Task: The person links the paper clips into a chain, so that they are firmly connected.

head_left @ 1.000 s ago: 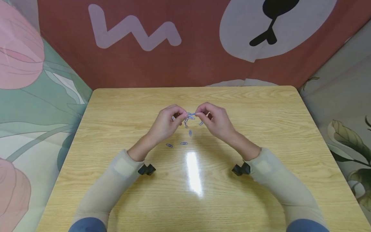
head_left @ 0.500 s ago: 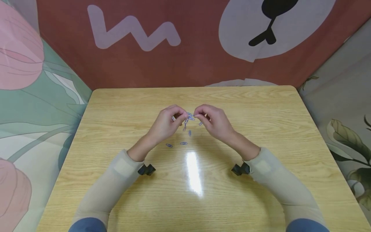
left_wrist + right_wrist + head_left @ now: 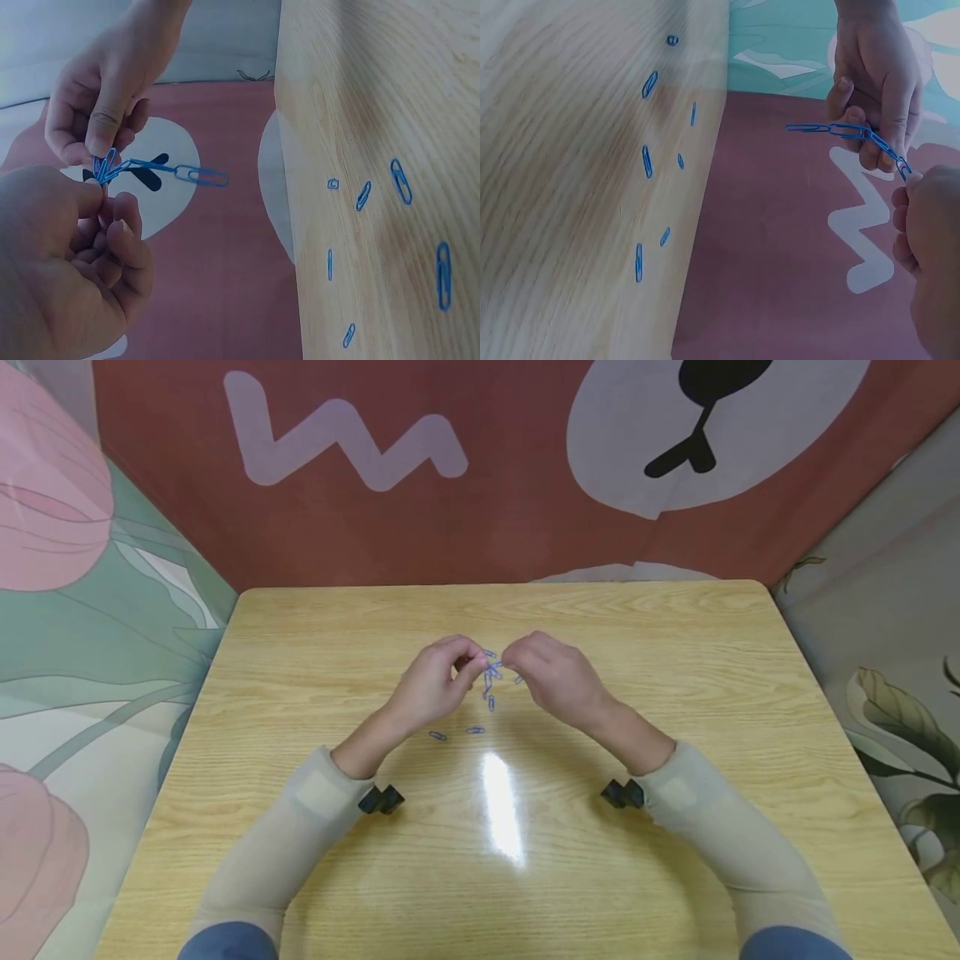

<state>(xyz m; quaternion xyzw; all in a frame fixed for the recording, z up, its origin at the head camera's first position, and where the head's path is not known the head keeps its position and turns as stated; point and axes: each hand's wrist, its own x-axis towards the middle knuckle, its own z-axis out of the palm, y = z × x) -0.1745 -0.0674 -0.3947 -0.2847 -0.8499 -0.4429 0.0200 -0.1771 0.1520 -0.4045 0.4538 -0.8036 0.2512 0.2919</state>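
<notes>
Between my two hands is a short chain of linked blue paper clips (image 3: pixel 810 127), raised above the table. My left hand (image 3: pixel 438 681) pinches the chain between thumb and index finger, and part of it dangles below these fingertips. Close by on the right, my right hand (image 3: pixel 557 681) pinches a blue paper clip (image 3: pixel 904 169) at the chain's other end. In the left wrist view the clips bunch together where the fingertips of both hands meet, so whether this end clip is hooked on cannot be made out.
Several loose blue paper clips lie scattered on the wooden table (image 3: pixel 300 635), among them one clip (image 3: pixel 438 736) and another clip (image 3: pixel 476 730) nearer the person. A printed red cloth (image 3: pixel 375 535) stands behind the table's far edge.
My right hand has turned so that more of its back shows, its fingers now hiding its clip in the head view. The hanging chain has swung slightly right. Loose clips have stayed put.
</notes>
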